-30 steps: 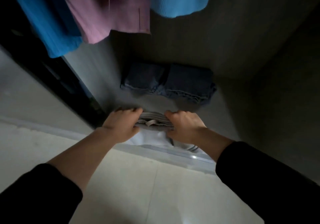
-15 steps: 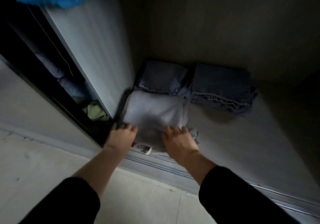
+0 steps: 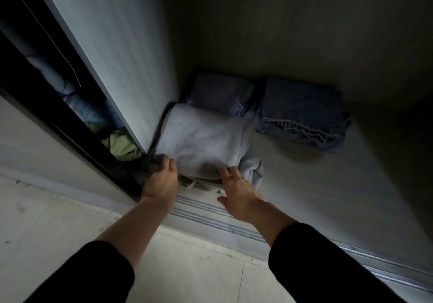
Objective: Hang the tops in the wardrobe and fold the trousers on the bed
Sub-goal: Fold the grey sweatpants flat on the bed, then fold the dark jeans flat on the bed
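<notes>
Left hand (image 3: pixel 161 178): palm down, fingers (image 3: pixel 167 163) bent forward, tips in shadow, grasp not discernible; forearm bare below black left sleeve (image 3: pixel 89 277). Right hand (image 3: pixel 237 191): palm down, its fingers (image 3: pixel 230 172) straight and slightly spread, thumb out sideways; forearm bare below black right sleeve (image 3: pixel 328 260).

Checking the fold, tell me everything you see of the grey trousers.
The grey trousers are soft fleecy-looking fabric, folded into a thick rectangle, flat on the wardrobe floor beside the side panel. A loose flap bulges at the near right corner; a pale cord shows below. The far edge meets the jeans. The left hand and right hand touch the near edge.
</notes>
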The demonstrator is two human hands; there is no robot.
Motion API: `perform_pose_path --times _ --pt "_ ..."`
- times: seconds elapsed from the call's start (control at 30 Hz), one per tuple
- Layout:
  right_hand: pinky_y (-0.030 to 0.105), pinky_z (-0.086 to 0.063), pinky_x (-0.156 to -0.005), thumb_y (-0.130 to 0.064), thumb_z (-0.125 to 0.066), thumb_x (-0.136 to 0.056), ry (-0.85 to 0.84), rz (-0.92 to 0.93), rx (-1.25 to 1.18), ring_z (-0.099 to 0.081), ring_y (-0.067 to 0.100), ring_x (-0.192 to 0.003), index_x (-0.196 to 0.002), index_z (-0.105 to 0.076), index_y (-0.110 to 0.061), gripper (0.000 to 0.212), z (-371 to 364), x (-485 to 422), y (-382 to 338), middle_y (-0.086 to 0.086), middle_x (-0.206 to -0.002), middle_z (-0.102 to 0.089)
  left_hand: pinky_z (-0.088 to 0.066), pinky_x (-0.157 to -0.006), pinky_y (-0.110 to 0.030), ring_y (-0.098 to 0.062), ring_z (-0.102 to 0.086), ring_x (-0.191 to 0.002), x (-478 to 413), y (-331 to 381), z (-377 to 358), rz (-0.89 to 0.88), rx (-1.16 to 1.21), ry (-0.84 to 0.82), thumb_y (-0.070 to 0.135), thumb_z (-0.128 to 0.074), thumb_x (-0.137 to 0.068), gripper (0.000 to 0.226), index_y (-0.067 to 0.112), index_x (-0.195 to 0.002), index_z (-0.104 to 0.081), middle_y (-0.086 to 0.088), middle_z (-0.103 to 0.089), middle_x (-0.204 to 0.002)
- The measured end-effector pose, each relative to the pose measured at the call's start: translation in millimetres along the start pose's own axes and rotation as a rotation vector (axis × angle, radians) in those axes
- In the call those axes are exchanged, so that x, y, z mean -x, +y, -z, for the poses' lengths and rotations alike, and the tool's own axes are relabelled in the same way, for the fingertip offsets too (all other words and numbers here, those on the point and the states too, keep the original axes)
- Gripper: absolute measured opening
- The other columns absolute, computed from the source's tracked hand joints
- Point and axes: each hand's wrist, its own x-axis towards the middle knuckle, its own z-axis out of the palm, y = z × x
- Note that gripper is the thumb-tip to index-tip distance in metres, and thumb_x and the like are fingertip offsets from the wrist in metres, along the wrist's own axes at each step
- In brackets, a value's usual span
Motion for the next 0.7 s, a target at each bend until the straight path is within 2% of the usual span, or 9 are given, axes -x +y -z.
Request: perform_pose_path --times 0.03,0.07,0.1,0.13,0.23,0.37,0.57,0.7 --pt "0.040 -0.045 -0.097 -0.020 -0.063 -0.090 -0.023 0.004 -0.040 -0.050 0.036 -0.120 -0.145 -0.025 -0.013 0.068 2 4 2 0.011 -0.142 -0.028 -0.058 -0.058 -0.039 -0.038 -0.064 -0.087 4 2 3 0.022 -0.010 -0.022 0.001 -0.045 -0.079 0.036 -0.006 -0.111 -0.058 -0.026 -0.053 -0.125" --pt "0.039 -0.044 -0.098 -0.021 -0.063 -0.090 -0.035 0.006 -0.077 -0.049 0.034 -0.122 -0.148 -0.022 -0.015 0.071 5 10 4 0.010 -0.144 -0.028 -0.056 -0.079 -0.040 -0.038 -0.055 -0.110 8 3 7 0.043 0.003 -0.042 0.005 -0.047 -0.084 0.044 -0.004 -0.128 -0.046 -0.023 -0.039 -0.139" --pt "0.038 -0.044 -0.099 -0.023 -0.063 -0.090 -0.036 0.000 -0.108 -0.049 0.033 -0.123 -0.150 -0.019 -0.017 0.074 10 18 5 0.009 -0.146 -0.027 -0.049 -0.091 -0.040 -0.035 -0.044 -0.125 13 5 14 0.059 0.048 -0.060 0.010 -0.049 -0.088 0.051 0.000 -0.137 -0.035 -0.019 -0.028 -0.146" --pt "0.037 -0.044 -0.098 -0.024 -0.062 -0.091 -0.024 -0.013 -0.137 -0.050 0.033 -0.123 -0.151 -0.017 -0.020 0.075 20 30 4 0.008 -0.149 -0.026 -0.044 -0.096 -0.040 -0.033 -0.037 -0.130 20 10 29 0.073 0.096 -0.127 0.014 -0.050 -0.090 0.055 0.004 -0.140 -0.030 -0.015 -0.024 -0.147" --pt "0.038 -0.045 -0.097 -0.026 -0.059 -0.091 0.035 -0.096 -0.218 -0.051 0.035 -0.122 -0.151 -0.018 -0.021 0.073 59 73 -3 0.009 -0.151 -0.027 -0.041 -0.099 -0.040 -0.029 -0.037 -0.129 48 26 90 0.029 0.205 -0.193 0.020 -0.050 -0.090 0.047 0.012 -0.135 -0.037 -0.010 -0.034 -0.141" --pt "0.039 -0.044 -0.097 -0.032 -0.055 -0.094 0.070 -0.217 -0.275 -0.050 0.035 -0.121 -0.147 -0.024 -0.016 0.062 139 158 -26 0.012 -0.143 -0.036 -0.041 -0.096 -0.039 -0.029 -0.042 -0.124 103 53 193 -0.143 0.315 -0.218 0.030 -0.045 -0.094 0.037 0.014 -0.128 -0.045 -0.010 -0.044 -0.135" --pt "0.041 -0.046 -0.095 -0.039 -0.049 -0.097 0.155 -0.474 -0.336 -0.054 0.036 -0.117 -0.147 -0.025 -0.017 0.060 284 306 -79 0.012 -0.142 -0.038 -0.043 -0.090 -0.039 -0.032 -0.048 -0.119 198 79 380 -0.365 0.381 -0.224 0.033 -0.038 -0.097 0.038 0.013 -0.128 -0.049 -0.013 -0.052 -0.130" --pt "0.040 -0.044 -0.095 -0.037 -0.051 -0.095 0.228 -0.588 -0.351 -0.052 0.035 -0.119 -0.142 -0.034 -0.013 0.054 368 417 -113 0.013 -0.137 -0.042 -0.044 -0.088 -0.039 -0.032 -0.051 -0.114 271 96 499 -0.497 0.389 -0.205 0.035 -0.035 -0.098 0.032 0.014 -0.113 -0.054 -0.012 -0.057 -0.122"
